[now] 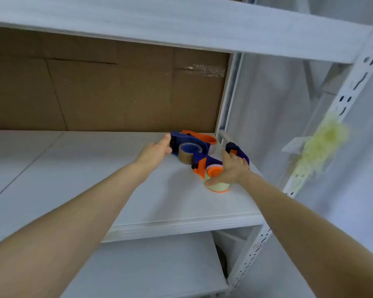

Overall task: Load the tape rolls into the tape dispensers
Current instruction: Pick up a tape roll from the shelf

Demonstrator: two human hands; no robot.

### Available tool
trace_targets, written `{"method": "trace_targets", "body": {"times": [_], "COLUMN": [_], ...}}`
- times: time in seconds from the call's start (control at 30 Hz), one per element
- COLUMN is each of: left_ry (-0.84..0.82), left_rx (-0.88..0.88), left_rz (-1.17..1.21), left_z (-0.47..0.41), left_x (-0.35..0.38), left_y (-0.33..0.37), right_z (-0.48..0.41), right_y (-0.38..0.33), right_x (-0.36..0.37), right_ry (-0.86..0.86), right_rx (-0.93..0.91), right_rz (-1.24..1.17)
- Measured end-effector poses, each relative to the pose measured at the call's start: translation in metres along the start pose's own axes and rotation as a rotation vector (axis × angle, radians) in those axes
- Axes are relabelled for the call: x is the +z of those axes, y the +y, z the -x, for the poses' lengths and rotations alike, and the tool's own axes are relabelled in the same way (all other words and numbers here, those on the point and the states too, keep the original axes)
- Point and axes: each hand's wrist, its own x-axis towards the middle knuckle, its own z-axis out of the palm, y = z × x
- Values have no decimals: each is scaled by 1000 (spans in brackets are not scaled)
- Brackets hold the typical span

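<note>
Two blue-and-orange tape dispensers lie at the back right of a white shelf [138, 201]. The far dispenser [192, 145] carries a brown tape roll [186, 154] on its blue hub. My left hand [156, 150] holds its left end between thumb and fingers. The near dispenser [205, 165] carries a pale clear tape roll [219, 186] on an orange hub. My right hand [232, 168] grips this dispenser from above, thumb along the roll and fingers curled over the blue handle [235, 148].
Brown cardboard [106, 89] backs the shelf. Another white shelf board [181, 20] hangs overhead and a lower one [149, 265] lies beneath. A perforated white upright [342, 100] stands on the right with a yellow-green fluffy duster [319, 147] hanging from it.
</note>
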Motion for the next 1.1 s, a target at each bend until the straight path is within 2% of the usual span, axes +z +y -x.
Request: {"method": "trace_targets", "body": {"times": [0.07, 0.2, 0.4, 0.47, 0.6, 0.7, 0.8, 0.9, 1.1], "left_ry": [13, -25, -27, -35, -37, -84, -174, -198, -150], "left_rx": [-19, -53, -124, -153, -185, -238, -249, -235, -212], "left_rz": [5, -11, 25, 62, 202, 379, 510, 540, 498], "left_z": [3, 6, 14, 19, 27, 32, 36, 39, 44], "left_x": [3, 11, 12, 12, 14, 15, 16, 14, 10], "left_y": [-4, -18, -30, -34, -42, -42, -42, -42, -45], "right_z": [-2, -1, 15, 24, 47, 67, 74, 77, 83], "right_y": [0, 2, -10, -17, -36, -52, -61, -64, -63], "right_x": [9, 25, 39, 45, 45, 40, 43, 44, 45], "right_ry": [15, 30, 208, 282, 275, 36, -179, -233, -211], "right_rx": [20, -6, -69, -132, -191, -146, -74, -77, -150], "right_rz": [121, 208, 115, -43, -790, -1327, -1629, -1714, -1514]}}
